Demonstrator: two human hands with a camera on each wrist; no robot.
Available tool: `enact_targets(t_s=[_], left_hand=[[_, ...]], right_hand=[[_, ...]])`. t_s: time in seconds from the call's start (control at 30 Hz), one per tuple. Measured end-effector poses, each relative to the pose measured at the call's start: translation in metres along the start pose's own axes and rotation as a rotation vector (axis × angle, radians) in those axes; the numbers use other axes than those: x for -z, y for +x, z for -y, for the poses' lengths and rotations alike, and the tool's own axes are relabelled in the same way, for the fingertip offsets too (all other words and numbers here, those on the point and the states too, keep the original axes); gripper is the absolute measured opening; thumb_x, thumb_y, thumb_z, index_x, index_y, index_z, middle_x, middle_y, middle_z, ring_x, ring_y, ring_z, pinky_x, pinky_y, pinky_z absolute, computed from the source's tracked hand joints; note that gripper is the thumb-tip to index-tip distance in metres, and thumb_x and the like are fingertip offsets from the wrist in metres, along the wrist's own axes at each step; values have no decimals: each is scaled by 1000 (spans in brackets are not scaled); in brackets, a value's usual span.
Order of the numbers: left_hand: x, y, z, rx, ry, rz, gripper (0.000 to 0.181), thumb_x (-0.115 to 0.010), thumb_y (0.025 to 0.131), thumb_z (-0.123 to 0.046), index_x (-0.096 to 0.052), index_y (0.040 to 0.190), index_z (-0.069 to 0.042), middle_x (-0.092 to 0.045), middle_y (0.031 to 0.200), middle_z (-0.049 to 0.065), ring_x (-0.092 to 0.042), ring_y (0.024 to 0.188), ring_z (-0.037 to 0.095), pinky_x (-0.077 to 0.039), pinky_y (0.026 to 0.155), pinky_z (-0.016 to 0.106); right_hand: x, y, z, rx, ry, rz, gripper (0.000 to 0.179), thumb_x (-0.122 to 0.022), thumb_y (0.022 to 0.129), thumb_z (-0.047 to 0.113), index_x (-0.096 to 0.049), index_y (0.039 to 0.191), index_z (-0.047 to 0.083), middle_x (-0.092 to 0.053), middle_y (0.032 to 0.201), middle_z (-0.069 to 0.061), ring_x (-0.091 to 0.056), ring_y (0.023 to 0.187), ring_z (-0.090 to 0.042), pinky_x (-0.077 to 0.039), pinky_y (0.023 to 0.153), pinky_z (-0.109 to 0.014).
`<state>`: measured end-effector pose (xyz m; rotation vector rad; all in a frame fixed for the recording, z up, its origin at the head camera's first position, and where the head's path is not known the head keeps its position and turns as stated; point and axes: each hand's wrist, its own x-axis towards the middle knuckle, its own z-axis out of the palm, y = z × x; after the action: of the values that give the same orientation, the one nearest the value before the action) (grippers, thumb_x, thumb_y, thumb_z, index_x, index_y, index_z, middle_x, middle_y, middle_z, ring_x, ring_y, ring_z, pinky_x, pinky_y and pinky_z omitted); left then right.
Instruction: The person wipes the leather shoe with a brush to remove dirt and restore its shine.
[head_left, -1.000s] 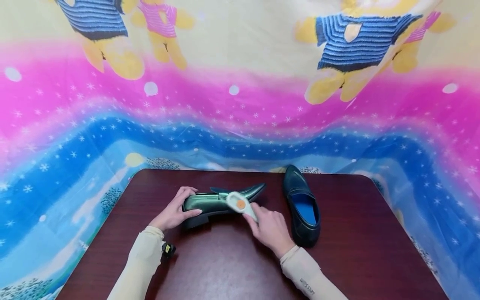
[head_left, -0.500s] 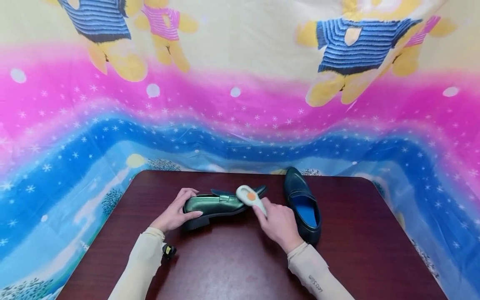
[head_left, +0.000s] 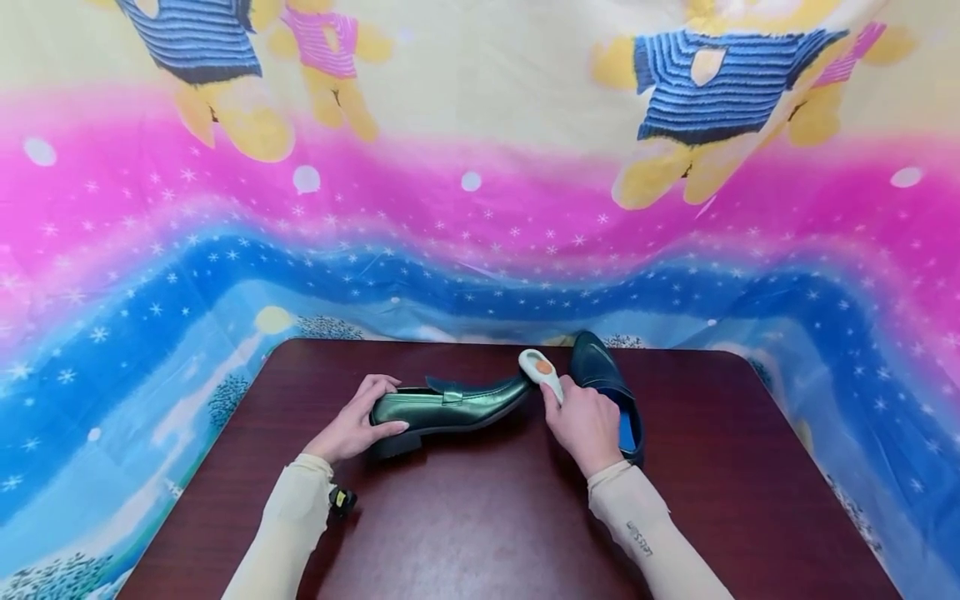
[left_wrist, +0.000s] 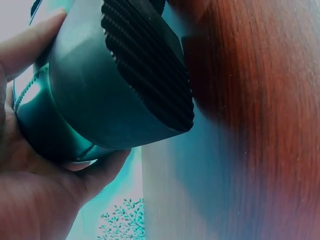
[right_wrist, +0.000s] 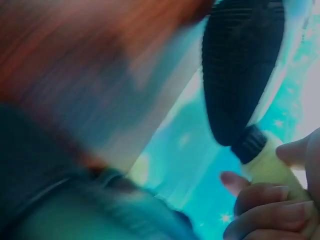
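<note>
My left hand (head_left: 356,425) grips a shiny dark green loafer (head_left: 450,408) round its heel, thumb on the near side. The loafer's toe points right, and in the left wrist view its ridged heel (left_wrist: 150,65) faces the table. With curled fingers, my right hand (head_left: 588,425) holds a small pale shoe brush (head_left: 538,365) with an orange spot on its back. Dark bristles (right_wrist: 249,144) meet the tip of the loafer's toe in the right wrist view, where the black sole (right_wrist: 242,75) shows. Just behind the right hand lies a second dark loafer (head_left: 600,367), partly hidden.
Everything stands on a dark red-brown wooden table (head_left: 465,517) with rounded far corners. A patterned cloth (head_left: 465,225) hangs behind and around it. A small black device (head_left: 342,502) sits at the left wrist.
The right hand has slid the brush rightward along the loafer, from its middle to the toe tip, and now covers more of the second loafer. The left hand keeps its grip, nearly still.
</note>
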<state>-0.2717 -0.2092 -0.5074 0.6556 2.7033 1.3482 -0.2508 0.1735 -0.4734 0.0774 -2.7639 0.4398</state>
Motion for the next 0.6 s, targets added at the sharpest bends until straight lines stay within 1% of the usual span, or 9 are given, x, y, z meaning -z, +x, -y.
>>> enact_targets(t_s=[0.07,0.13,0.2,0.27,0.37,0.43,0.47,0.5,0.6], left_hand=[[-1,0,1,-1,1,6,33,-80,92,-33,-56,111,-21,-40,151,4,-48,133,28,-45,103,49],[-2,0,2,2,2,9,33,-79,93,-34,-56,111,-21,-40,151,3,-48,133,28,-45,104,49],[-2,-1,2,-1,5,8,33,-79,93,-34,-56,111,-20,-40,151,4,-47,133,29,-46,104,49],[-1,-1,3,1,4,2,33,-80,93,-33,-56,112,-19,-40,151,5,-47,133,29,-46,104,48],[1,-1,2,4,-5,-8,33,-80,92,-30,-57,112,-18,-40,151,5,-46,132,28,-46,103,45],[2,0,2,1,-13,-4,33,-80,93,-30,-57,113,-17,-40,150,6,-46,132,28,-45,103,43],[3,1,1,-3,-17,0,34,-80,93,-30,-57,113,-17,-40,150,6,-45,132,27,-45,103,42],[3,1,2,-5,-22,3,34,-80,93,-30,-57,113,-16,-40,150,6,-45,132,27,-45,103,40],[4,2,3,-4,-31,1,35,-80,92,-30,-57,114,-16,-41,150,5,-45,132,26,-44,102,38]], right_hand=[[3,-1,3,-6,32,35,39,-57,104,44,-67,103,6,-56,61,-7,-46,51,-22,-35,46,-35],[5,-3,9,13,93,80,36,-57,105,44,-66,105,9,-55,62,-5,-47,53,-20,-36,48,-35],[6,-7,15,59,165,133,32,-57,105,45,-64,103,13,-51,62,-1,-45,52,-18,-35,50,-33],[6,-11,22,128,218,179,29,-59,104,46,-62,99,18,-48,60,2,-44,51,-16,-35,50,-31],[2,-14,28,212,236,202,25,-61,103,46,-63,97,21,-46,59,7,-43,50,-12,-36,49,-30],[-1,-14,26,209,213,193,23,-62,103,45,-65,100,22,-47,59,8,-42,50,-12,-36,49,-29],[-2,-13,24,192,200,185,23,-62,103,44,-66,103,21,-47,59,8,-42,50,-12,-35,49,-30],[-2,-12,20,164,187,179,24,-61,104,44,-67,107,20,-47,59,7,-42,50,-13,-35,48,-30],[-3,-5,9,79,133,136,29,-58,105,43,-67,109,16,-48,58,1,-42,50,-17,-32,47,-33]])
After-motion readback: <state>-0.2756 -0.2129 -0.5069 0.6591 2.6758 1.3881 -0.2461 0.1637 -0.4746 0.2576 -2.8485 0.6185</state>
